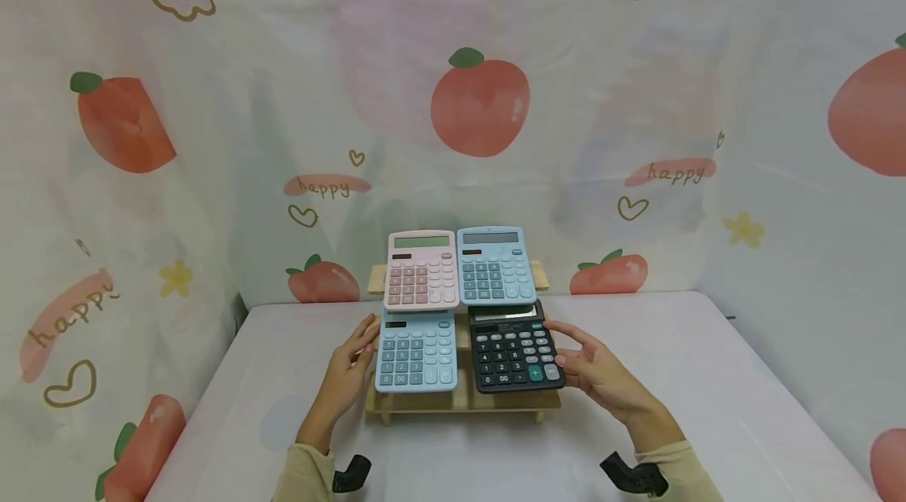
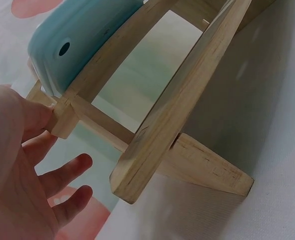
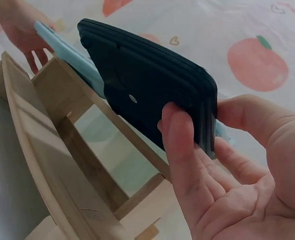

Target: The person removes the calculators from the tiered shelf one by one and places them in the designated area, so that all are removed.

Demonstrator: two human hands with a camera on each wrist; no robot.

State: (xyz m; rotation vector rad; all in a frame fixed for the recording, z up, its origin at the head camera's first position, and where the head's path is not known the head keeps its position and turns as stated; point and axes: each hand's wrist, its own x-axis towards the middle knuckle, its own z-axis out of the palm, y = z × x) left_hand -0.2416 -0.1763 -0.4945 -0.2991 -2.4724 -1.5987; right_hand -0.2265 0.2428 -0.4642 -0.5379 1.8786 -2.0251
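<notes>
At the right of a stepped wooden rack (image 1: 463,402), my right hand (image 1: 605,376) pinches the right edge of a black calculator (image 1: 520,356). The right wrist view shows a fingertip against the calculator's dark back (image 3: 142,85), its lower edge tilted up off the slat. My left hand (image 1: 347,376) holds the rack's left side; in the left wrist view its thumb lies on a wooden end (image 2: 63,120), lower fingers spread. Beside that thumb is a light-blue calculator (image 1: 418,352) on the lower tier. Behind lean a pink calculator (image 1: 421,282) and a second blue calculator (image 1: 495,274).
The rack stands on a white-covered table (image 1: 637,345), close to a fabric backdrop (image 1: 566,77) printed with fruit and flowers. Black straps (image 1: 351,474) show at both wrists near the sleeves (image 1: 304,474).
</notes>
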